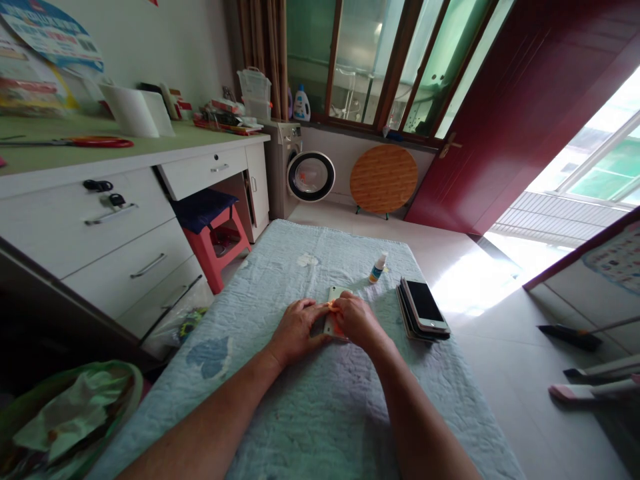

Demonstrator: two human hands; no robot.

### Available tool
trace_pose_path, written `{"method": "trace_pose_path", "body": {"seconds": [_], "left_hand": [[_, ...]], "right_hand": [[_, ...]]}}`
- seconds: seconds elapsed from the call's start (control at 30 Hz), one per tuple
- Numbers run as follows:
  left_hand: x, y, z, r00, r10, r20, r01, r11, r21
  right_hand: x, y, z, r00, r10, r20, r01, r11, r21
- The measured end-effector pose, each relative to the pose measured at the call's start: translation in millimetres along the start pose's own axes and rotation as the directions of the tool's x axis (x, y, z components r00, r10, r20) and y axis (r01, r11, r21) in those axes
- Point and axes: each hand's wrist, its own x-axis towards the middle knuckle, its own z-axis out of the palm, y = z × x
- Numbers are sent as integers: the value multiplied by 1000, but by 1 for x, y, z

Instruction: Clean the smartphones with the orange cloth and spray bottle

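Note:
A white phone (339,291) lies flat on the quilted blue cover (280,267) in front of me. My left hand (299,328) grips it at its left side, thumb low and fingers near the top. Bunched under the fingers of my right hand (361,321) is an orange cloth (332,306), pressed on the phone's surface. Both hands hide much of the phone. Just beyond them stands a small spray bottle (379,268) with a white top. To the right is a stack of phones (426,308), the top one with a dark screen facing up.
On the left is a white desk (115,220) with drawers, a red stool (216,250) beside it. A waste bin (127,400) with a green liner stands at the lower left. Behind the cover are a washing machine with its round door (311,177) open and a round wooden tabletop (383,179).

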Motion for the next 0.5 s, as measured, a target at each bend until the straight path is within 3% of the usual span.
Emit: {"method": "trace_pose_path", "body": {"seconds": [0.23, 0.5], "left_hand": [[2, -2, 3, 1000, -24, 9, 24, 999, 28], [2, -3, 3, 1000, -23, 12, 23, 1000, 10]], "right_hand": [[-6, 5, -15, 975, -86, 206, 55, 986, 155], [-14, 17, -25, 907, 34, 420, -137, 966, 217]]}}
